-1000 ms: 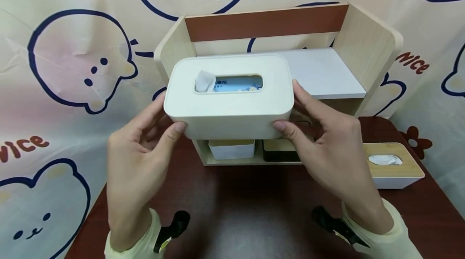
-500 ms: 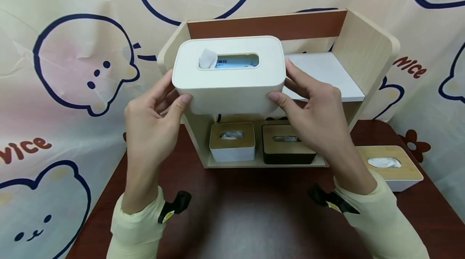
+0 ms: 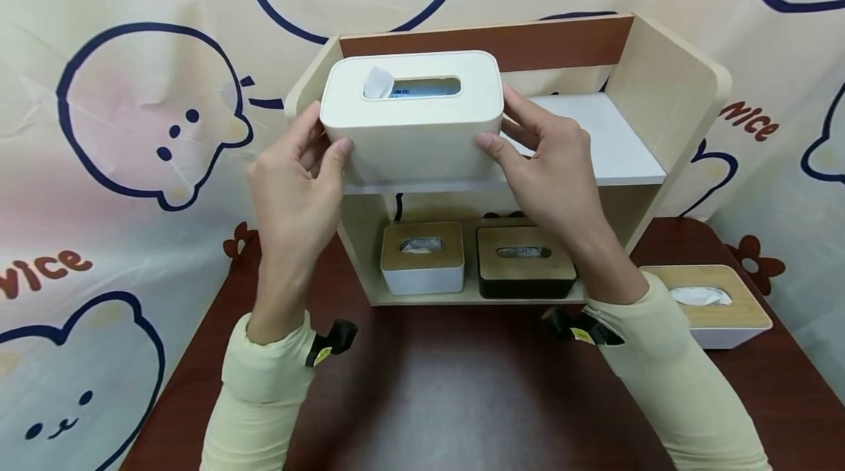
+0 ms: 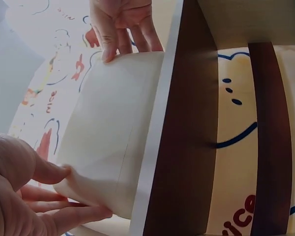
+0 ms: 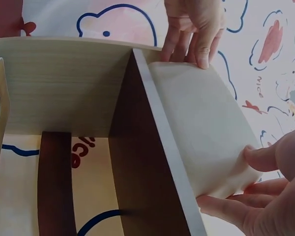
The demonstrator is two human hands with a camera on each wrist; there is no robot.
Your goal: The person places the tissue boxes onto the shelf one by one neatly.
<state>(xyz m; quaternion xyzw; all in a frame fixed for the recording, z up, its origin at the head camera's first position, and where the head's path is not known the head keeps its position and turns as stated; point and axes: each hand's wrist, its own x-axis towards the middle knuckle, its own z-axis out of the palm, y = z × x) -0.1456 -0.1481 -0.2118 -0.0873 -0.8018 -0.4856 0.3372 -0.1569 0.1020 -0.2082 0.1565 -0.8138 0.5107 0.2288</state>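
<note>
A cream tissue box (image 3: 416, 148) with rounded corners is held level between both hands, at the left part of the white upper shelf (image 3: 614, 137). A tissue tuft and a blue pack show in its top slot. My left hand (image 3: 297, 185) grips the left end, thumb on the front face and fingers along the side. The right hand (image 3: 548, 163) grips the right end the same way. In both wrist views the box (image 4: 113, 108) sits right at the shelf's front edge (image 5: 169, 132); whether its underside touches the board I cannot tell.
On the lower shelf stand a white tissue box with a wooden lid (image 3: 422, 258) and a black one with a wooden lid (image 3: 524, 263). Another wood-topped white box (image 3: 709, 306) rests on the dark table (image 3: 462, 390) at right. Side panels (image 3: 673, 89) bound the shelf.
Both hands have carried the cream tissue box forward, away from the body, over the upper shelf's front edge. The lower-shelf boxes have come into fuller view.
</note>
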